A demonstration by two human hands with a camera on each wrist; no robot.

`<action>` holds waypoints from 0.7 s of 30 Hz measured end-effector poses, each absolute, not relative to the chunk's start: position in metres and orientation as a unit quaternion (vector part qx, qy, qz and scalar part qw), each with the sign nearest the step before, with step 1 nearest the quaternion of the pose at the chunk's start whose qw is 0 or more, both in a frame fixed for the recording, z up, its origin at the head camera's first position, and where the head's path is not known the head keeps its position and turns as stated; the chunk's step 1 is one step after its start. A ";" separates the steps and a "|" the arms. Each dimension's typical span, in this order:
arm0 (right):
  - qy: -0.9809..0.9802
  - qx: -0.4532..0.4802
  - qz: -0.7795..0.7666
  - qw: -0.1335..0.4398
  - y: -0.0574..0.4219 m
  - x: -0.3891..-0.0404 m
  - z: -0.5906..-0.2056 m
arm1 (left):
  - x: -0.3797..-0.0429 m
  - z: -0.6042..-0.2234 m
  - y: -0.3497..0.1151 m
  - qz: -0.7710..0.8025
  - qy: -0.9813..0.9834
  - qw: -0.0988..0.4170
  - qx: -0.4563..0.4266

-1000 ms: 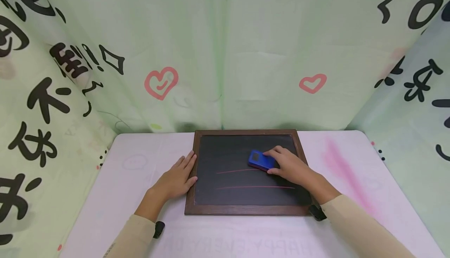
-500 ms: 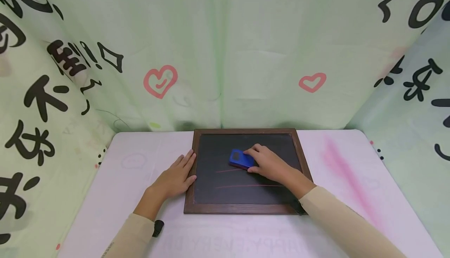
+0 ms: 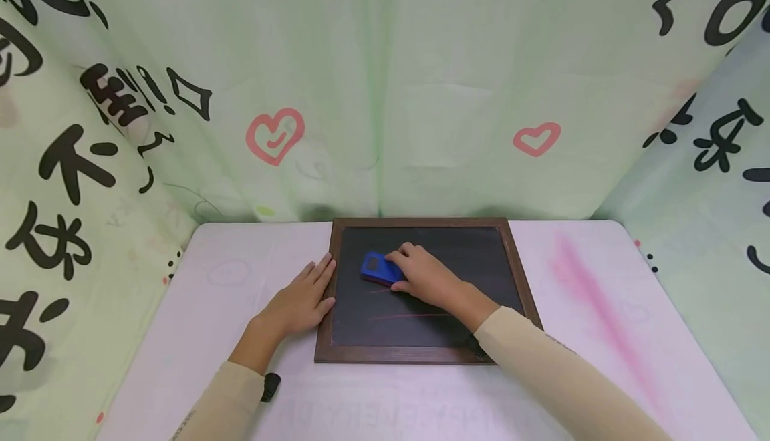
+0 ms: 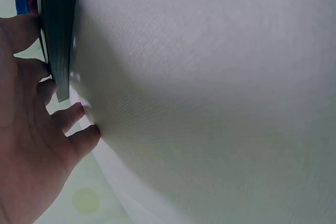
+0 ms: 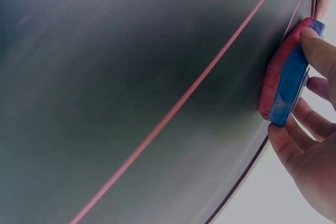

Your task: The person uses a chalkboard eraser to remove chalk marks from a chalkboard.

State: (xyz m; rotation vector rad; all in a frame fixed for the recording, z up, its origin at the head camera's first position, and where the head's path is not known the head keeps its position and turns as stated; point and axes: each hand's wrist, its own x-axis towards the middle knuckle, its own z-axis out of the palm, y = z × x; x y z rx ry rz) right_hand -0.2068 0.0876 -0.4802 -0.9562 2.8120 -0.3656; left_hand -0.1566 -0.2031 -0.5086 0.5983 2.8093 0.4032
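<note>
A blackboard [image 3: 439, 260] in a brown wooden frame lies flat on the table. My right hand [image 3: 430, 280] grips a blue board eraser [image 3: 375, 267] between thumb and fingers, on the left part of the board. In the right wrist view the eraser's red felt [image 5: 278, 77] side faces the board. A red chalk line [image 3: 409, 316] runs across the lower part; a short piece of an upper line shows beside the eraser. My left hand [image 3: 297, 304] rests against the frame's left edge with fingers straight; in the left wrist view its fingertips touch the frame [image 4: 58, 30] and tabletop.
The white table [image 3: 240, 247] has a pink smear [image 3: 592, 301] to the right of the board. A pale green curtain [image 3: 445, 107] with black characters and red hearts stands behind and at both sides. Each wrist carries a small black device [image 3: 271, 386].
My right hand has slid the eraser leftward along the upper red line, and most of that line is gone behind it. The left hand stays at the frame.
</note>
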 end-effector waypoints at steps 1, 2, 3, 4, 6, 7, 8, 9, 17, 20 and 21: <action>0.937 -0.320 -0.120 0.073 0.084 -0.207 -0.480 | -0.157 -0.508 -0.203 0.139 0.961 0.119 0.206; 0.937 -0.321 -0.119 0.070 0.080 -0.206 -0.480 | -0.156 -0.507 -0.203 0.141 0.961 0.119 0.207; 0.937 -0.322 -0.118 0.067 0.076 -0.206 -0.480 | -0.156 -0.506 -0.203 0.140 0.961 0.119 0.206; 0.937 -0.324 -0.118 0.063 0.073 -0.205 -0.479 | -0.156 -0.506 -0.203 0.138 0.961 0.120 0.206; 0.936 -0.328 -0.114 0.057 0.066 -0.205 -0.479 | -0.157 -0.506 -0.203 0.137 0.962 0.121 0.205; 0.936 -0.329 -0.114 0.056 0.063 -0.205 -0.479 | -0.156 -0.506 -0.202 0.136 0.962 0.121 0.203; 0.936 -0.329 -0.113 0.056 0.060 -0.205 -0.478 | -0.157 -0.506 -0.202 0.135 0.962 0.122 0.202; 0.936 -0.329 -0.113 0.055 0.057 -0.204 -0.478 | -0.157 -0.507 -0.202 0.132 0.963 0.123 0.200; 0.936 -0.332 -0.101 0.057 0.047 -0.201 -0.477 | -0.156 -0.506 -0.201 0.135 0.963 0.124 0.198; 0.934 -0.338 -0.102 0.054 0.045 -0.199 -0.477 | -0.156 -0.506 -0.200 0.134 0.963 0.125 0.196; 0.933 -0.340 -0.103 0.054 0.044 -0.198 -0.477 | -0.156 -0.506 -0.200 0.134 0.963 0.126 0.195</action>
